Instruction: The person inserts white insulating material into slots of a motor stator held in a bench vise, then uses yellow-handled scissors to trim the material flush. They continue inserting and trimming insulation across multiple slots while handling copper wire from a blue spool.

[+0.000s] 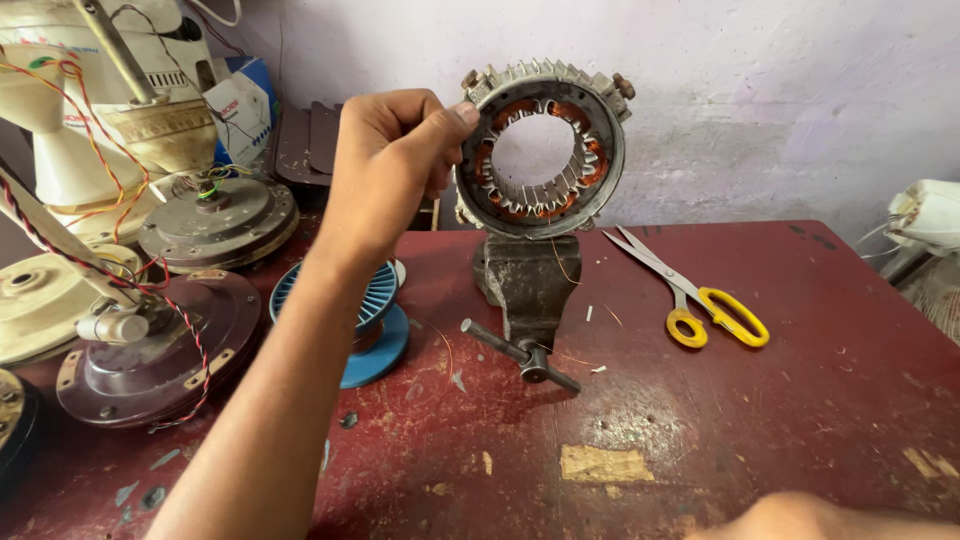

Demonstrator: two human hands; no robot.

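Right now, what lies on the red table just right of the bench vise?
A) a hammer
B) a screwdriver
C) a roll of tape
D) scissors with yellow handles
D: scissors with yellow handles lie open on the red table, right of the bench vise that clamps the motor stator, whose rim the left hand pinches.

repair workshop, bench vise (pixel 528 300) on worn red table (pixel 780 430), dismantled fan motors (pixel 215 215), scissors (pixel 700 295)
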